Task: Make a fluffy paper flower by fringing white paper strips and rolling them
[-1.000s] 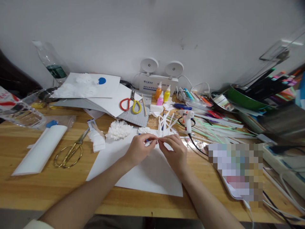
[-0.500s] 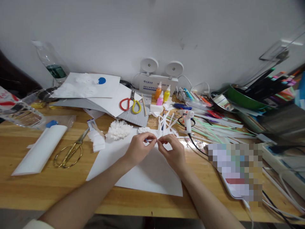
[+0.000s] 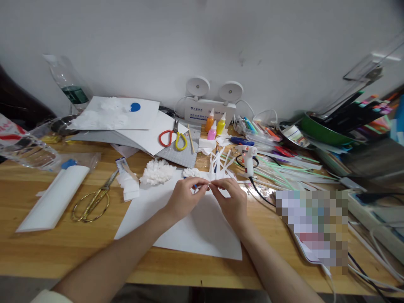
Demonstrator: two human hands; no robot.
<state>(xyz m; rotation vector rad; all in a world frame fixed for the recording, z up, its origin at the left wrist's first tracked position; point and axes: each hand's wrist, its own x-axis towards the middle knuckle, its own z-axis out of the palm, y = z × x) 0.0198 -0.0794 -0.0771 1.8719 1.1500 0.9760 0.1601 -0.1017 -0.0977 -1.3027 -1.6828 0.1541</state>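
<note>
Over a white paper sheet (image 3: 202, 235), my left hand (image 3: 184, 197) and my right hand (image 3: 231, 198) meet fingertip to fingertip. Both are closed in a pinch on a small white paper strip (image 3: 209, 184), mostly hidden by the fingers. Just beyond them lies a loose pile of white paper strips (image 3: 222, 164). A small cluster of white curled bits (image 3: 191, 172) sits behind my left hand, and a larger ruffled white clump (image 3: 158, 171) is to its left. Something blue shows partly behind the left fingers.
Gold-handled scissors (image 3: 93, 204) and a folded white paper (image 3: 53, 200) lie left. A white glue gun (image 3: 249, 160) stands right, its cord running toward a blurred-out device. Behind are red-and-yellow-handled scissors (image 3: 173, 136), small paint bottles (image 3: 210, 120) and a green pan (image 3: 328, 128).
My right fingers have straightened and shifted slightly at the pinch. The strip's white end that showed by my left fingers is now mostly covered, and something blue shows there. Everything else stays put.
</note>
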